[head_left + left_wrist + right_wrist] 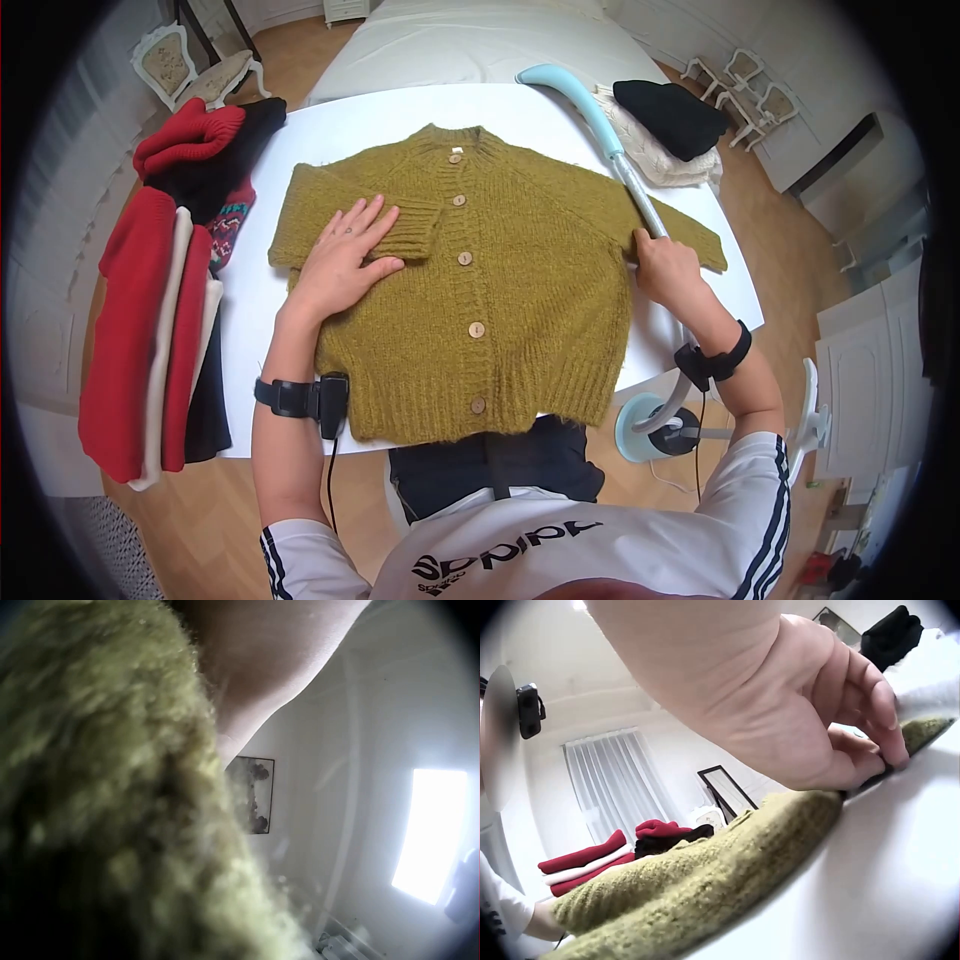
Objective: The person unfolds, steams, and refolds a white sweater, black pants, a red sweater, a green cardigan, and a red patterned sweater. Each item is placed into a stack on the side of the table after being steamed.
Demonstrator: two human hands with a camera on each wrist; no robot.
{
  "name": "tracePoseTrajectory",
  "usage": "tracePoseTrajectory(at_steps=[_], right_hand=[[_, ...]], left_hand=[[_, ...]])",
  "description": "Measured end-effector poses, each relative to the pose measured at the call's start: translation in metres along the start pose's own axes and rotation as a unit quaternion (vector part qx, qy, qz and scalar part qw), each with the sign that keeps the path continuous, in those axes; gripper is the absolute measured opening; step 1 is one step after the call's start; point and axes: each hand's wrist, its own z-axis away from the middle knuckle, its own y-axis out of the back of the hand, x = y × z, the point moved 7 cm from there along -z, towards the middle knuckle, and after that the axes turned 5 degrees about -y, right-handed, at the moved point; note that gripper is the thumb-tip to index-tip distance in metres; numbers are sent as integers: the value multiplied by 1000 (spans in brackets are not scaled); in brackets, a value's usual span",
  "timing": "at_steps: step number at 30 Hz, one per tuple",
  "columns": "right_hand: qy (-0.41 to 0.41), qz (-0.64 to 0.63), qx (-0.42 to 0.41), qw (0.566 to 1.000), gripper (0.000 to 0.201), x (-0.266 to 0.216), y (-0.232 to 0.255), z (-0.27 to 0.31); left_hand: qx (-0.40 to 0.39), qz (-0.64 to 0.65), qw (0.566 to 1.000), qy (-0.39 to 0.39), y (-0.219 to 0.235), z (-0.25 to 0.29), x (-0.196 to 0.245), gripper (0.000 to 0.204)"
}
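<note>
An olive-green knitted cardigan [540,300] lies front up, its wooden buttons running down the middle. The sleeve on the left [345,215] is folded inward across the front, while the other sleeve [690,235] stretches out to the right. My left hand [350,255] rests on the folded sleeve with fingers spread. In the left wrist view, blurred knit [112,780] fills much of the picture. At the body's right side, my right hand [668,268] pinches the cardigan near the outstretched sleeve; the right wrist view shows thumb and fingertips [892,750] together at the knit's edge.
Folded red and white knitwear [135,330] stacks along the left edge of the white table [255,350], with red and black garments [195,150] behind. A black garment [670,118] lies on a cream knit [650,160] at back right. A light-blue-headed pole [570,90] crosses the right side.
</note>
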Motion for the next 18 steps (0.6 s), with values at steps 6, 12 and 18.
tracePoseTrajectory(at_steps=[6, 12, 18], right_hand=[[9, -104, 77, 992, 14, -13, -3, -15], [57, -317, 116, 940, 39, -63, 50, -16], [72, -534, 223, 812, 41, -56, 60, -45]], left_hand=[[14, -11, 999, 29, 4, 8, -4, 78], [25, -23, 998, 46, 10, 16, -4, 78], [36, -29, 998, 42, 12, 17, -4, 76]])
